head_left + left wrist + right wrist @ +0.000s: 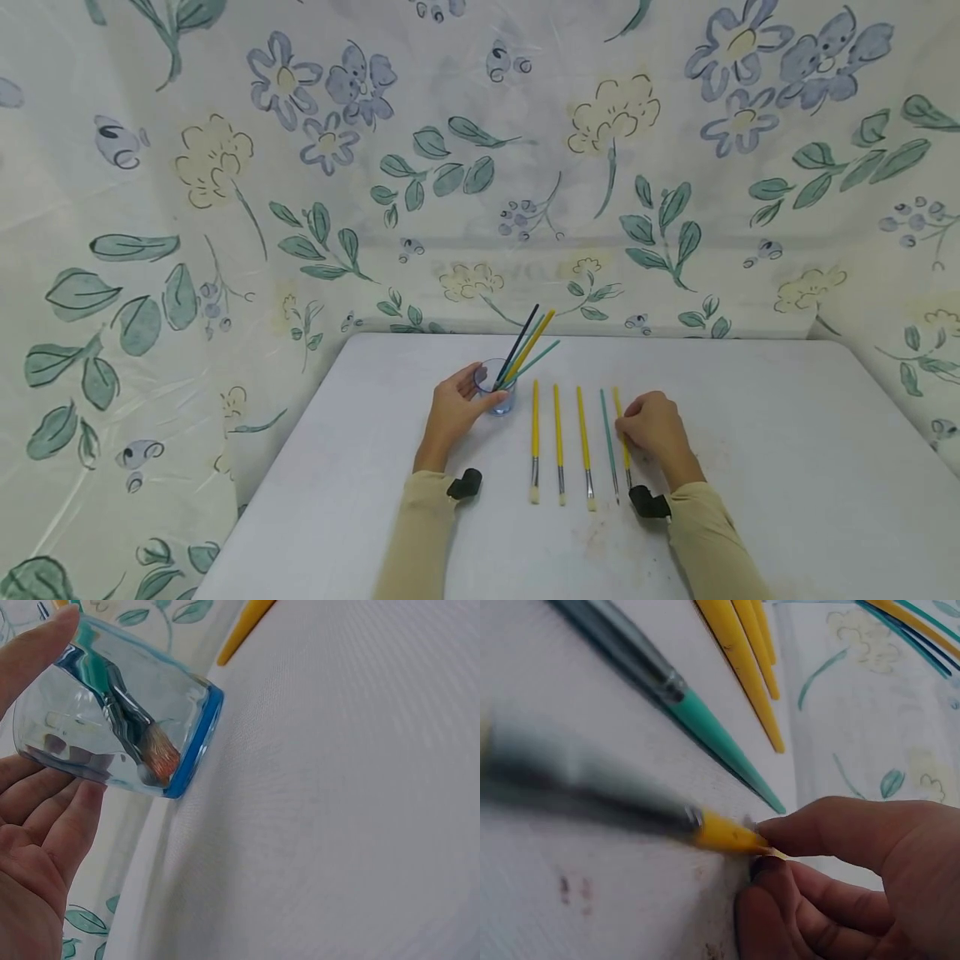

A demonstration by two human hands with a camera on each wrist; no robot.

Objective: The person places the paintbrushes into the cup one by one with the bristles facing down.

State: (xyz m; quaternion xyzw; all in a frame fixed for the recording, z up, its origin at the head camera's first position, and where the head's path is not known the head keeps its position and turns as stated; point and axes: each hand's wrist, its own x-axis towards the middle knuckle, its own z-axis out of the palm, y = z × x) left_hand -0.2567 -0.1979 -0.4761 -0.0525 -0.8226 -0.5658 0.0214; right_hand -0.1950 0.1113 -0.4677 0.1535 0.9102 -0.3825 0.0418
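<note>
My left hand (pixel 453 414) holds a clear glass (pixel 501 408) with a blue base, thumb on one side and fingers on the other. Inside the glass stand several paintbrushes (pixel 531 343) with yellow, teal and dark handles; bristles (pixel 160 754) show through its wall in the left wrist view. To the right, my right hand (pixel 657 427) pinches the yellow handle of a paintbrush (pixel 731 832), the rightmost of a row, between thumb and fingers. A teal paintbrush (pixel 608 442) lies just left of it.
Further left in the row lie three yellow-handled paintbrushes, one beside the glass (pixel 536 421), one in the middle (pixel 557 425) and one near the teal brush (pixel 583 429). All rest on a white table (pixel 337 500). A flower-patterned sheet (pixel 525 167) hangs behind.
</note>
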